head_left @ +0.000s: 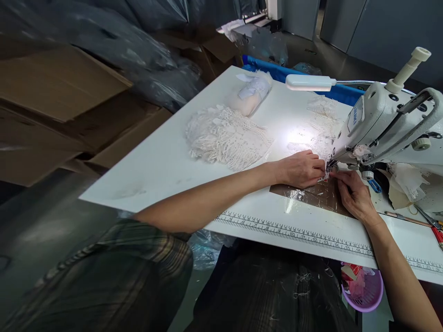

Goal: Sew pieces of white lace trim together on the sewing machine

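Sewing workshop: industrial sewing machine [371, 110], ruler-marked worktable [166, 161], lace pile [228, 136], cardboard boxes [58, 80].

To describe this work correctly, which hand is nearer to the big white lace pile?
Left. The left hand is apart from the lace pile, to its right; the right hand is farther, beyond the left one.

At two to three o'clock, a label [356, 114] on the sewing machine [377, 117] reads "JUKI". From six round to four o'clock, a ruler scale [292, 232] along the table [166, 170] bears numbers, among them 8, 10, 11, 12 and 13.
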A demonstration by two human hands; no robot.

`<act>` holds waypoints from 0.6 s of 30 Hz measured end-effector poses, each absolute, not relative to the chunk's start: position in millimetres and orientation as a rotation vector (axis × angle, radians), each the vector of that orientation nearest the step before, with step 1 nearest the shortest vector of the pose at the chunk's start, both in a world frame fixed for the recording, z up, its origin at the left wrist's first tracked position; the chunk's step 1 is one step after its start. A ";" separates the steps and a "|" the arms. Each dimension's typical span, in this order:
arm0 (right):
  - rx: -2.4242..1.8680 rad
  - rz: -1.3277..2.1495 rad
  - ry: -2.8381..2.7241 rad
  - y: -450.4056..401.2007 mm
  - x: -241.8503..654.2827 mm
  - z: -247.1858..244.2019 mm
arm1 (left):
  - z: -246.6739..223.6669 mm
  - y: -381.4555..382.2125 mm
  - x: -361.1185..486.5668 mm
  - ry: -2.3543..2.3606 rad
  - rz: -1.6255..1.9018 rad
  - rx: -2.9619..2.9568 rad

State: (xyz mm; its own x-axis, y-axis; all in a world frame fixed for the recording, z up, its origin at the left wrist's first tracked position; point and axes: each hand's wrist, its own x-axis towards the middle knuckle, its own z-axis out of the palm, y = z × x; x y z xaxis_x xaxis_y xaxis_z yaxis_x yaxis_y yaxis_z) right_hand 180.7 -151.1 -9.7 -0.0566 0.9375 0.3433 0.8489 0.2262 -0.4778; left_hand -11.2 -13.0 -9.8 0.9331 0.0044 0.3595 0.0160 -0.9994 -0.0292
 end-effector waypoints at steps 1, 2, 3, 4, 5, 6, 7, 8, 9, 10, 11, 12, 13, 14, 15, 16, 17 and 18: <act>-1.645 0.157 -1.979 -151.2 179.9 -8.8 | -9.9 -13.2 -11.1 -0.017 -0.566 -3.058; -1.655 0.111 -2.032 -151.3 179.3 -8.3 | -9.9 -13.5 -10.9 -0.019 -0.565 -3.063; -1.665 0.063 -2.077 -151.4 178.6 -8.1 | -9.9 -13.8 -10.8 -0.019 -0.567 -3.069; -1.676 0.020 -2.113 -151.7 178.0 -8.2 | -9.9 -14.1 -10.7 -0.019 -0.573 -3.077; -1.688 -0.015 -2.140 -152.1 177.4 -8.5 | -9.8 -14.6 -10.6 -0.023 -0.582 -3.084; -1.699 -0.045 -2.157 -152.6 176.6 -9.0 | -9.6 -15.1 -10.7 -0.029 -0.591 -3.086; -1.709 -0.070 -2.165 -153.2 175.7 -9.6 | -9.3 -15.8 -10.8 -0.035 -0.593 -3.084; -1.717 -0.091 -2.172 -153.9 174.8 -10.3 | -8.9 -16.5 -11.0 -0.039 -0.588 -3.075; -1.727 -0.114 -2.176 -154.5 173.7 -10.9 | -8.3 -17.2 -11.3 -0.040 -0.574 -3.064; -1.740 -0.139 -2.176 -155.1 172.5 -11.5 | -7.6 -17.9 -11.6 -0.042 -0.553 -3.052; -1.757 -0.162 -2.176 -155.5 171.4 -11.9 | -6.8 -18.5 -11.9 -0.045 -0.531 -3.041; -1.774 -0.179 -2.178 -155.8 170.2 -12.1 | -6.0 -18.9 -12.2 -0.049 -0.508 -3.033; -1.792 -0.186 -2.180 -155.8 169.1 -12.1 | -5.3 -19.1 -12.4 -0.054 -0.490 -3.028; -1.811 -0.184 -2.185 -155.8 168.0 -11.7 | -4.8 -19.0 -12.4 -0.056 -0.477 -3.027; -1.830 -0.174 -2.193 -155.6 167.0 -11.2 | -4.5 -18.7 -12.4 -0.058 -0.470 -3.029; -1.852 -0.163 -2.204 -155.3 165.9 -10.5 | -4.3 -18.2 -12.3 -0.057 -0.468 -3.032; -1.877 -0.155 -2.214 -154.9 164.9 -9.8 | -4.3 -17.7 -12.2 -0.055 -0.469 -3.036; -1.901 -0.153 -2.222 -154.6 163.9 -9.3 | -4.4 -17.1 -12.1 -0.053 -0.469 -3.039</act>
State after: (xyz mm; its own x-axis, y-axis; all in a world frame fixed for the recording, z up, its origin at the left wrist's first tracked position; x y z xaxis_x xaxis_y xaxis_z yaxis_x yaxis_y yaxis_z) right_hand 163.9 -154.6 -9.3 -0.1437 0.9631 0.2278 0.9852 0.1609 -0.0588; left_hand -12.1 -17.1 -4.4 0.9530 0.0242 0.3021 0.0442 -0.9972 -0.0596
